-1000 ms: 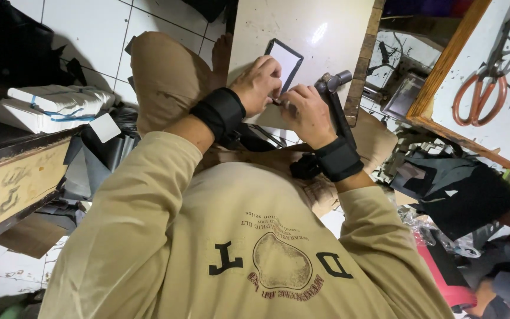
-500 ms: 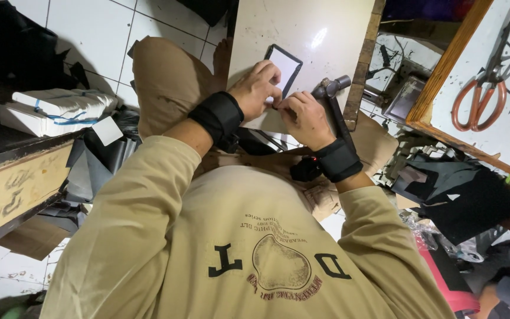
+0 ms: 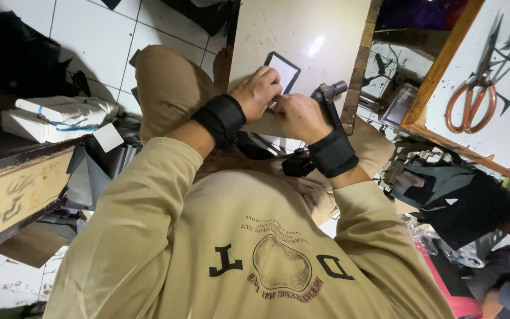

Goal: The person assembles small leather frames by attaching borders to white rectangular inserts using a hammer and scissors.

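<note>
Our hands meet at the near edge of the pale bench: the left hand presses curled fingers on a black-bordered white card, and the right hand is closed around a hammer. The card lies flat just beyond our knuckles, with bare bench beyond it.

Small craft workshop. Orange-handled scissors lie on a side bench. Black material offcuts litter the tiled floor.

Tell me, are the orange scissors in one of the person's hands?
No, the orange-handled scissors lie on the white board at the right, apart from both hands, which are at the black-edged card.
</note>
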